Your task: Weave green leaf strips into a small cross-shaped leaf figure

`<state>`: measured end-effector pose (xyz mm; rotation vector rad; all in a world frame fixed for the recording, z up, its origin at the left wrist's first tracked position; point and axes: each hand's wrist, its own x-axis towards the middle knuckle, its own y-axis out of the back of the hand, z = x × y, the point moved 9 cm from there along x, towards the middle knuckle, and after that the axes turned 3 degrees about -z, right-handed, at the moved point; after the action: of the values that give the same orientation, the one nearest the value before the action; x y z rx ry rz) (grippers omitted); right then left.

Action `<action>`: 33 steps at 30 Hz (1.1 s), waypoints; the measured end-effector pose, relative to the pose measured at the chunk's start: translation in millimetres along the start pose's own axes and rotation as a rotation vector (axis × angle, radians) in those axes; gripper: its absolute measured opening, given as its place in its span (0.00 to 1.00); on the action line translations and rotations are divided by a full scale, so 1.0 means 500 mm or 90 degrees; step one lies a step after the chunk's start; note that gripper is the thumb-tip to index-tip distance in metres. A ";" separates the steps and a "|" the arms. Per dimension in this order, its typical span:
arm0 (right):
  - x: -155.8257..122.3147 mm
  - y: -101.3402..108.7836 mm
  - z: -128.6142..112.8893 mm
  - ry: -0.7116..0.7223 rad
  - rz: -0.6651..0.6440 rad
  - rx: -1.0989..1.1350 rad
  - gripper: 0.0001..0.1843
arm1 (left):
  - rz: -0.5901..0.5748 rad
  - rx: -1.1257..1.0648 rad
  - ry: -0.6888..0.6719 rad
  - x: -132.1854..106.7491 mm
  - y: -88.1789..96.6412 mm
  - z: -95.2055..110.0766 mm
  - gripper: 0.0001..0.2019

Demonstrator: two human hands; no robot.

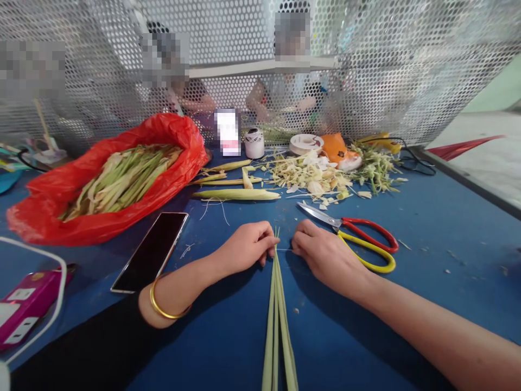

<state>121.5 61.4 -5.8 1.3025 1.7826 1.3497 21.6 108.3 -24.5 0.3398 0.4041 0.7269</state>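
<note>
1. Head view, nearest: long, flat, pale-green leaf strips, smooth and narrow, lie on the blue tabletop, fanned at the near end and gathered at the tip.
2. The left hand, below a shiny gold bangle, pinches the gathered tip; the right hand, fingers curled, grips a thin white thread stretched taut between them.
3. Leftward, a glossy magenta power strip with white sockets sits by a white cable; a flat, dark-screened phone lies nearby.
4. Beyond the right hand rest metal scissors with one red and one yellow loop.
5. Farther, a crinkled red plastic bag holds dry leaf strips, beside a pale, curly heap of scraps.
6. Behind stand a white cylinder and a white round roll, its printed marks too small to read, near an orange packet.
7. Farthest, people show through a round-holed, grey perforated screen.
</note>
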 end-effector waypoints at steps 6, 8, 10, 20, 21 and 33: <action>0.005 -0.012 0.028 -0.073 -0.053 0.300 0.08 | 0.030 -0.151 0.084 0.007 0.001 -0.032 0.10; 0.006 -0.020 0.029 -0.087 -0.070 0.379 0.08 | 0.028 -0.179 0.097 0.007 0.001 -0.035 0.10; 0.007 -0.027 0.030 -0.106 -0.081 0.441 0.08 | 0.017 -0.202 0.108 0.007 0.000 -0.037 0.07; 0.019 -0.028 0.022 -0.182 -0.023 0.650 0.10 | 0.001 -0.076 0.025 0.002 -0.011 -0.013 0.02; 0.020 -0.025 0.025 -0.182 -0.005 0.671 0.09 | 0.007 -0.057 0.004 0.000 -0.010 -0.008 0.04; 0.013 0.009 0.029 -0.058 0.085 0.398 0.08 | -0.043 -0.113 -0.050 0.002 -0.020 -0.009 0.02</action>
<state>133.1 73.4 -6.1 1.7939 2.1732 0.7902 25.8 102.7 -33.1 0.1852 0.2729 0.6757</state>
